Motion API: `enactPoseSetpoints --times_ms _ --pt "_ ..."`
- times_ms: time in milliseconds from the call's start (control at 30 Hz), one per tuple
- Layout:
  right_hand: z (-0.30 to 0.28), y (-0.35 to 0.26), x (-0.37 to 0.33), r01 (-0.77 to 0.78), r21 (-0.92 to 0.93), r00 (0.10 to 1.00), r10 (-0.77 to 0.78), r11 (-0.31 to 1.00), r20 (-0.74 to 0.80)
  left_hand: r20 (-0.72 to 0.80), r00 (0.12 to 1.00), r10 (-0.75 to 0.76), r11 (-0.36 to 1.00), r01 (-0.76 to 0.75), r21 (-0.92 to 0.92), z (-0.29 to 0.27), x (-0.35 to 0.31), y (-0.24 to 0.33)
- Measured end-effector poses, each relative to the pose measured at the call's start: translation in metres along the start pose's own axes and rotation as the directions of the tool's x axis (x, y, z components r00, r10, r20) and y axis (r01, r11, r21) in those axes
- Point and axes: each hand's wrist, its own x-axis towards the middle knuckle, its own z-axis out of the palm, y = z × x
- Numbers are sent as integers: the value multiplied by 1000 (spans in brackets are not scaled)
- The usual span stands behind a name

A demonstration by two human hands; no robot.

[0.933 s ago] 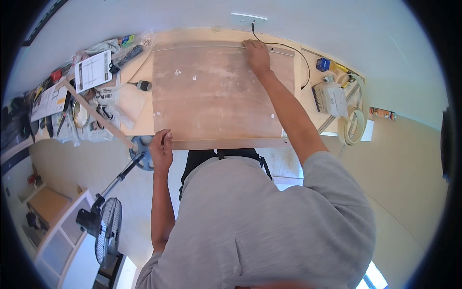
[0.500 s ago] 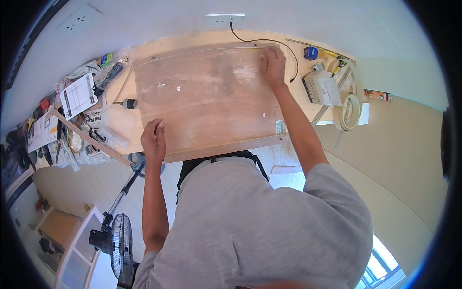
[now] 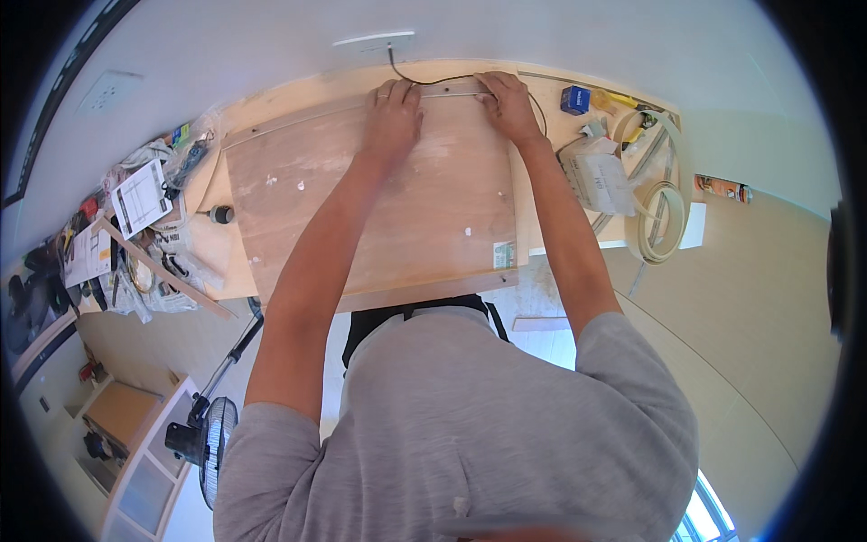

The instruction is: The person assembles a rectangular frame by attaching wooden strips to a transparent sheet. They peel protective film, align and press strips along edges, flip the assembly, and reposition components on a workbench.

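Hands (image 3: pixel 449 108) on plywood panel (image 3: pixel 379 203) far edge — flat, long axis left-right.

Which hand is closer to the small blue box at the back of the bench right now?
Right. The right hand rests on the plywood panel, just left of the blue box; the left hand is farther left.

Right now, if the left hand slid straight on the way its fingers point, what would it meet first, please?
Probably the black cable just past the far edge of the plywood board, then the wall; the left hand points that way, though depth is unclear.
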Motion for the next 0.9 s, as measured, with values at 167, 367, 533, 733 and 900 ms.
enactPoseSetpoints --times_ms 167,367,533,733,900 --pt "1 11 1 29 44 999 -30 999 20 -45 999 -23 999 25 26 19 14 -4" --pt "2 14 -1 122 107 990 -114 987 -84 -39 999 -29 999 30 32 29 12 -10" --pt "-6 6 3 3 44 999 -5 999 50 -49 998 40 996 -36 81 11 -1 -13" --pt "-6 5 -2 30 31 999 -31 999 29 9 990 -140 990 140 12 -37 -97 -4" --pt "-5 12 -1 56 -2 996 -56 998 63 38 912 -410 907 411 -88 -100 -222 6"
